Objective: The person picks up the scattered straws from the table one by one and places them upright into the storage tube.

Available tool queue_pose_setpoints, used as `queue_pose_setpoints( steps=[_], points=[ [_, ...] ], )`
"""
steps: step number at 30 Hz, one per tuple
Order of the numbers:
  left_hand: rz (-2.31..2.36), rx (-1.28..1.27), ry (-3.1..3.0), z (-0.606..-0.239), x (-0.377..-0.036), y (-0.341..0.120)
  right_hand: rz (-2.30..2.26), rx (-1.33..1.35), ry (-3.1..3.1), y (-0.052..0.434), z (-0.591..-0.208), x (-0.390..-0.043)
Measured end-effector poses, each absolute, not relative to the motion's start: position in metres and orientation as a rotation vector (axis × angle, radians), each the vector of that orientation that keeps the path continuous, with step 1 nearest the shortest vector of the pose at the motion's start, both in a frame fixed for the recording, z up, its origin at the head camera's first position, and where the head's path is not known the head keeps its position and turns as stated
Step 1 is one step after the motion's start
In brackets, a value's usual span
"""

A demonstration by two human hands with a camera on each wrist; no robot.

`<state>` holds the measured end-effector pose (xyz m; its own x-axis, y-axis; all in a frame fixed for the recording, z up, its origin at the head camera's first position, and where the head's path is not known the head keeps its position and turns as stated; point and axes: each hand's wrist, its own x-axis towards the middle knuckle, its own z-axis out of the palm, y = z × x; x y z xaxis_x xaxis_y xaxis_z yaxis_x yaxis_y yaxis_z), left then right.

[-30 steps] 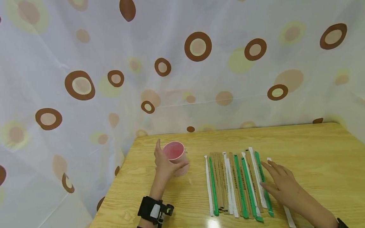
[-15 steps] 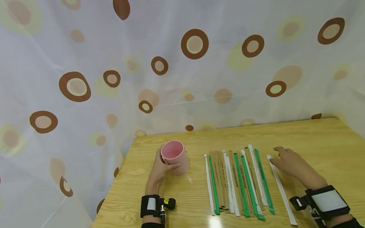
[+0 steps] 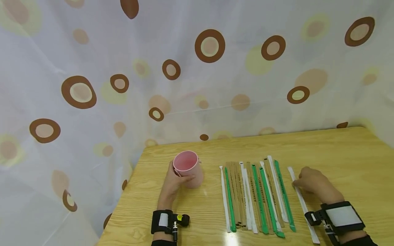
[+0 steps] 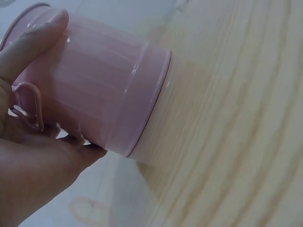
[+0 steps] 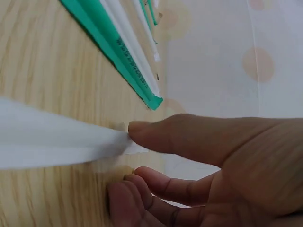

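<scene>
A pink cup point(image 3: 186, 167) stands upright on the wooden table point(image 3: 338, 150) at the left. My left hand point(image 3: 175, 182) grips it round the side; the left wrist view shows the cup point(image 4: 104, 94) with my fingers point(image 4: 33, 38) wrapped on its wall. Right of the cup lies a row of wrapped straws point(image 3: 255, 198), green, brown and white. One white wrapped straw point(image 3: 303, 205) lies apart at the right. My right hand point(image 3: 311, 182) pinches it near its far end with curled fingers. In the right wrist view my thumb point(image 5: 165, 137) presses the white straw point(image 5: 57, 142).
A white curtain with brown and yellow circles point(image 3: 184, 68) hangs close behind and to the left of the table. The table's left edge runs just beside the cup. Green and white straws point(image 5: 118, 52) lie near my right hand.
My right hand left the row of straws, moved right to the single white straw and curled its fingers on it. My left hand closed round the cup.
</scene>
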<state>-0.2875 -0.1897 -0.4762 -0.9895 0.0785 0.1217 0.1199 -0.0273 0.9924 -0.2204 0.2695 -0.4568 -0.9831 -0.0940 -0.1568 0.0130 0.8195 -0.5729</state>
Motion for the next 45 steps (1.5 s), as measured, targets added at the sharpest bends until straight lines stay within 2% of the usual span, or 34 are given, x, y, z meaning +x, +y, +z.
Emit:
queue_pose_setpoints(
  steps=[26,37,45],
  points=[
    [-2.08,-0.031,-2.183,-0.482,-0.284,-0.173,-0.82,0.095,2.909,0.262,-0.457,-0.222],
    [-2.126,-0.093,-2.172,-0.479,-0.286,-0.171,-0.862,0.044,2.948,0.262,-0.457,-0.223],
    [-2.101,-0.118,-2.187,-0.478,-0.287,-0.171,-0.837,0.007,2.929,0.256,-0.436,-0.224]
  ],
)
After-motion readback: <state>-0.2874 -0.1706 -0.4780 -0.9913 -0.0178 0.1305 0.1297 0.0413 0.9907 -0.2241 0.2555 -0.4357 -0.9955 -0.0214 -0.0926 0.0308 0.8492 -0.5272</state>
